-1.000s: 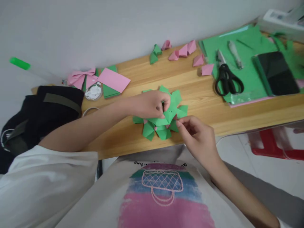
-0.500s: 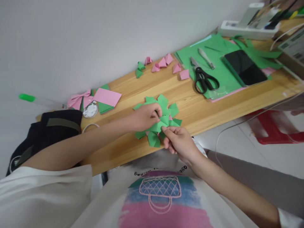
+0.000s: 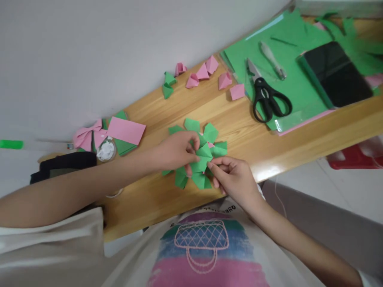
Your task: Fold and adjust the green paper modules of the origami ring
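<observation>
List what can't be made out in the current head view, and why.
All in the head view:
Left part of the green paper flower: partly covered by the left hand.
Exact fold at the right hand: covered by its fingers.
Black fabric item: mostly hidden by the left forearm.
White casing: cut off by the top edge.
Shirt lettering: too small, partly lost in folds.

There are two hands [image 3: 236,177] and six pink cones [image 3: 225,81]
</observation>
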